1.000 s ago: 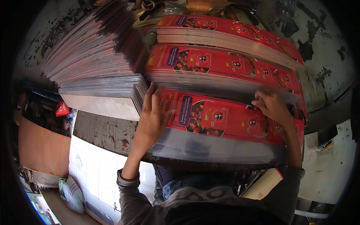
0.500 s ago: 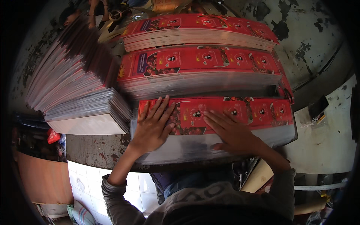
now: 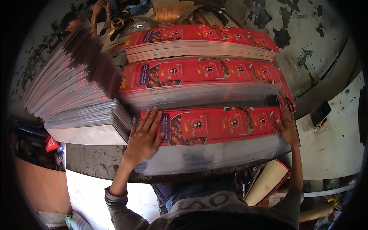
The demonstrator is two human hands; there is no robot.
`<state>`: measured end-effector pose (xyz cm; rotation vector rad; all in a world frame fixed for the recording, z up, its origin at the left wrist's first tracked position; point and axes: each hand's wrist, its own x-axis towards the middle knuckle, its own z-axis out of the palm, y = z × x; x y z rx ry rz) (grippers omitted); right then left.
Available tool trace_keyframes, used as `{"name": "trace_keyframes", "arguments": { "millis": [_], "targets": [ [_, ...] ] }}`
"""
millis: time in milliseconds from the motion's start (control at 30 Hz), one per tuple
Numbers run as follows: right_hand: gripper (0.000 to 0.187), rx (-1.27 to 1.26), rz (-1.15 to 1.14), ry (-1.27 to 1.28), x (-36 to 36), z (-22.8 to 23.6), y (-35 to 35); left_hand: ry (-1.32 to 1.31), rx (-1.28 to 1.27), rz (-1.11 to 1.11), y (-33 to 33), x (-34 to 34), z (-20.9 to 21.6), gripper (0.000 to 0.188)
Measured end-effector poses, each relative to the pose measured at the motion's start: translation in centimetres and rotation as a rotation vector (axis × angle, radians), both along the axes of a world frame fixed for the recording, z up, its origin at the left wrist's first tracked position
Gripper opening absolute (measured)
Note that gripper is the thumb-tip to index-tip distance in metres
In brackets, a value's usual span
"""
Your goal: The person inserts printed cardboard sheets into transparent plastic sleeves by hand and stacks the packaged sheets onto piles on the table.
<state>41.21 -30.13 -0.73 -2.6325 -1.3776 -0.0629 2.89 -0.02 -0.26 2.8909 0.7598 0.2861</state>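
Note:
A stack of red printed sheets [image 3: 220,124] with clear plastic edges lies along the near side of the table. On its left end my left hand [image 3: 142,134] rests flat, fingers stretched forward and apart. My right hand [image 3: 287,124] lies at the stack's right end, fingers extended over its edge and holding nothing. Beyond it is a second red stack [image 3: 214,73], and a third red stack [image 3: 207,34] stands farthest back. By that right hand, black scissor-like handles [image 3: 288,103] are partly hidden.
Left of the stacks, a fanned pile of plastic-edged sheets [image 3: 73,88] leans over. The worn tabletop [image 3: 96,157] shows at front left. A tape roll [image 3: 117,23] lies at the back, near another person's raised hands [image 3: 100,7]. On the right is a dark phone-like object [image 3: 322,114].
My right hand has slid right from the stack's middle to its right end. My left hand has shifted slightly left. The view has tilted a little, so the stacks appear lower.

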Motion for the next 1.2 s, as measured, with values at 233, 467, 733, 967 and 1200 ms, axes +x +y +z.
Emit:
{"name": "trace_keyframes", "arguments": {
  "millis": [233, 467, 733, 967, 1200],
  "targets": [
    [0.053, 0.189, 0.172, 0.022, -2.8, 0.4, 5.1, -0.149, 0.086, -0.038, 1.0, 0.3, -0.5, 0.056],
    [0.043, 0.359, 0.03, -0.003, -0.6, -0.3, 4.8, -0.205, 0.046, -0.032, 1.2, 0.6, -0.2, 0.057],
    [0.041, 0.32, -0.008, -0.009, -0.9, -0.1, 5.9, -0.262, -0.05, 0.024, 1.9, 0.6, -0.1, 0.05],
    [0.038, 0.325, -0.007, -0.036, -0.3, -0.6, 5.7, -0.295, -0.035, 0.004, 2.0, 0.9, -0.1, 0.048],
    [0.036, 0.399, 0.018, -0.054, -0.7, -0.5, 5.4, -0.345, -0.004, 0.008, 1.5, 0.9, -0.3, 0.045]
  ]
}}
